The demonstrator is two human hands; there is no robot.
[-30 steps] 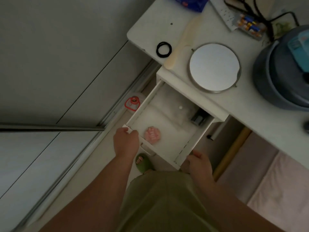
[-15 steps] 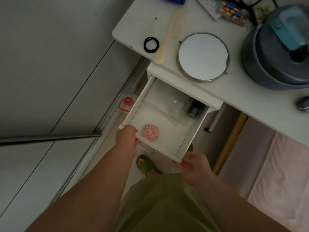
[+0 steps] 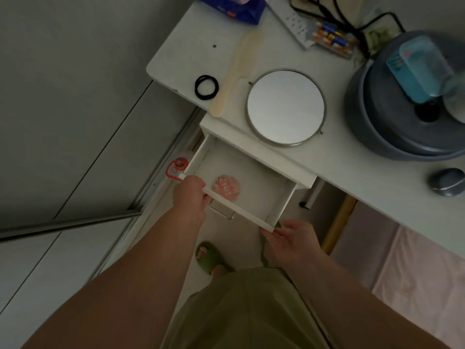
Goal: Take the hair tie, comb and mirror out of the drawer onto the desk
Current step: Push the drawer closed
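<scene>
Both hands grip the drawer (image 3: 241,172) front: left hand (image 3: 190,197) closed over its rim, right hand (image 3: 289,238) pinching the corner. Well beyond them on the table (image 3: 352,172) lie the soft hair tie (image 3: 206,87), the stiff, light comb (image 3: 236,71) and the fragile round mirror (image 3: 285,108), best lifted by its metal rim.

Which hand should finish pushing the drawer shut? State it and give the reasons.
Probably the left hand. It grips the drawer front rail near the metal handle, closer to the middle, so its push should run straighter. The right hand only pinches the far corner. Hair tie, comb and mirror already lie on the desk.
</scene>
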